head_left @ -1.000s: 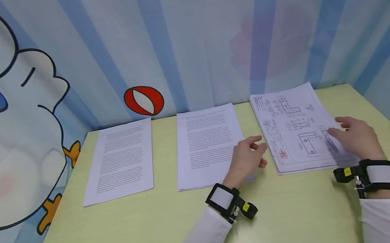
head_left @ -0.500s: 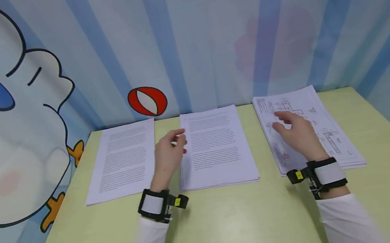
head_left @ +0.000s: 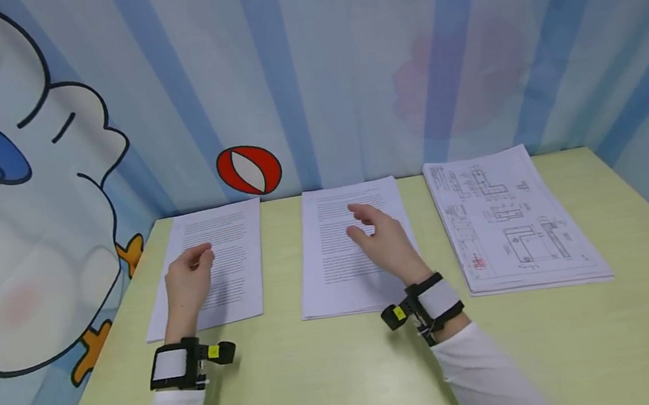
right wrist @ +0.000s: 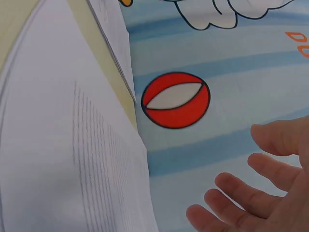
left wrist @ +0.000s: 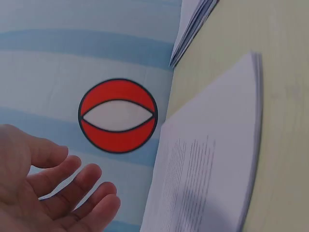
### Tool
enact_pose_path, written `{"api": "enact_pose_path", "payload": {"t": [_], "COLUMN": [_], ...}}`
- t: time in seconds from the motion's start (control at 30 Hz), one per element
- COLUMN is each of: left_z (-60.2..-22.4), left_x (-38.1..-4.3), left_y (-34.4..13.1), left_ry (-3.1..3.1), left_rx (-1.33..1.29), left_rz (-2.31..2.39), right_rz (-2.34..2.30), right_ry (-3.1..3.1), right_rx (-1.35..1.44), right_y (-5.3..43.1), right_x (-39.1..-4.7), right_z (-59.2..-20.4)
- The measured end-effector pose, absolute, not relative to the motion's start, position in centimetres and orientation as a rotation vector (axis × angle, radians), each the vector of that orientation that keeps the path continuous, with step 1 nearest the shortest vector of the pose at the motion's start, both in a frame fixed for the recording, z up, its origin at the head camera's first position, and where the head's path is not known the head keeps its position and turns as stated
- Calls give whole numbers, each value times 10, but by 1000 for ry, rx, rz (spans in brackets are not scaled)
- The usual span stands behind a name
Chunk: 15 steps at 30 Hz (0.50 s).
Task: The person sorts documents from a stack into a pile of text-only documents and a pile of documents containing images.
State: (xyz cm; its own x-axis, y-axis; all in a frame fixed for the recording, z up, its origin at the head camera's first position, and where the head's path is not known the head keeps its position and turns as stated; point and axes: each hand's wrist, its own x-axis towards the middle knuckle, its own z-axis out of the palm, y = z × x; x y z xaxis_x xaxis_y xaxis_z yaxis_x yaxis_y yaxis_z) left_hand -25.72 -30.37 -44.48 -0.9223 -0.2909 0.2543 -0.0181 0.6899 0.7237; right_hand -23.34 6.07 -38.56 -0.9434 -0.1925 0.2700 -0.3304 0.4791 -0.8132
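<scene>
Three stacks of paper lie side by side on the table. My left hand (head_left: 189, 283) hovers over the left stack of printed text (head_left: 235, 266), its fingers loosely bent and holding nothing. In the left wrist view those fingers (left wrist: 82, 186) are relaxed, apart from the sheets. Above the middle stack of text (head_left: 337, 261) is my right hand (head_left: 386, 242), thumb and fingers spread apart with nothing between them. The right wrist view shows its fingers (right wrist: 241, 198) loosely extended. On the right stack, the top sheet carries technical drawings (head_left: 513, 221) and a small red mark.
The pale yellow-green table (head_left: 320, 377) runs back to a blue striped curtain (head_left: 346, 73) with a printed red and white ball (head_left: 249, 170). A cartoon figure (head_left: 37, 262) is printed on the left side of the backdrop. Each wrist wears a strapped camera.
Both hands have moved left: the left one from the middle stack to the left stack, the right one from the drawings to the middle stack. The three stacks stay in place.
</scene>
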Motion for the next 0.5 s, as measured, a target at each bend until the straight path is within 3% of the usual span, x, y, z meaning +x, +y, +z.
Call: {"api": "enact_pose_path", "payload": {"t": [0.23,0.5], "left_z": [-486,-450], "left_x": [-276,-242], "left_y": [-376,-362], "left_ry": [-2727,-2967], "left_rx": [508,671], "left_rz": [-1066,-1200], "right_rz": [1676,1972], "right_ry": [-2542,-2606], "right_rx": [466,404], "right_y": [5,-53], "right_x": [-236,-228], "right_z": [-403,-423]}}
